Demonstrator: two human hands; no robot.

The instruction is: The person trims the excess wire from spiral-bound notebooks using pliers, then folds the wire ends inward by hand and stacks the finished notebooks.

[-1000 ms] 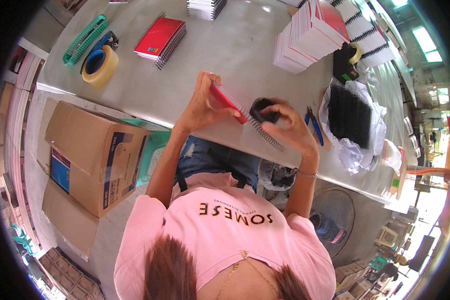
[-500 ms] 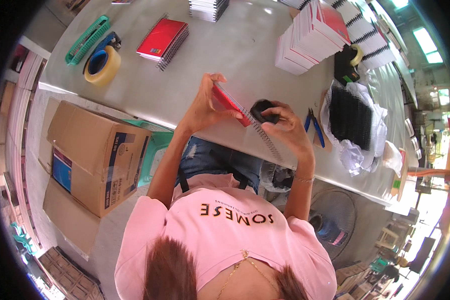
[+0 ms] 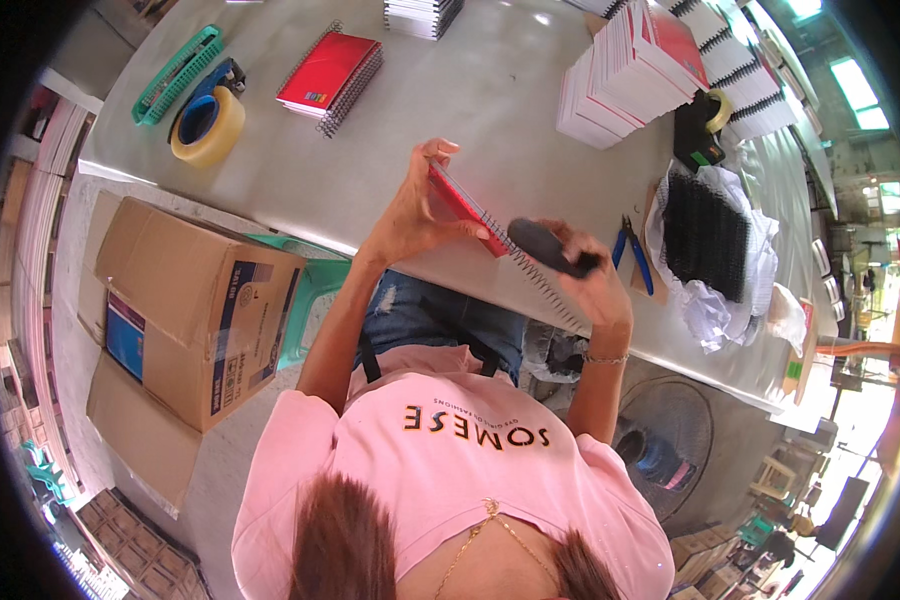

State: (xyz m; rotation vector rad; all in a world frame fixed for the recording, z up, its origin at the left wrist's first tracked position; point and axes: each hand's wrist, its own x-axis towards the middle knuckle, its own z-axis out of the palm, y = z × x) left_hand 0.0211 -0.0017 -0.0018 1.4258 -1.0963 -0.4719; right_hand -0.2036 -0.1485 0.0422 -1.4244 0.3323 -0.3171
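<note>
Above the desk (image 3: pixel 490 110) edge, the left hand (image 3: pixel 415 205) grasps a red spiral notebook (image 3: pixel 465 210); the right hand (image 3: pixel 595 285) clenches a dark tool (image 3: pixel 550 248) (possibly pliers). Blue cutters (image 3: pixel 632 250) lie just beside.

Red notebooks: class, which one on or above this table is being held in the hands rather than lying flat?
The red notebook at the table's near edge: the left hand holds it up, unlike the closed spiral notebook lying flat beside the tape roll.
</note>
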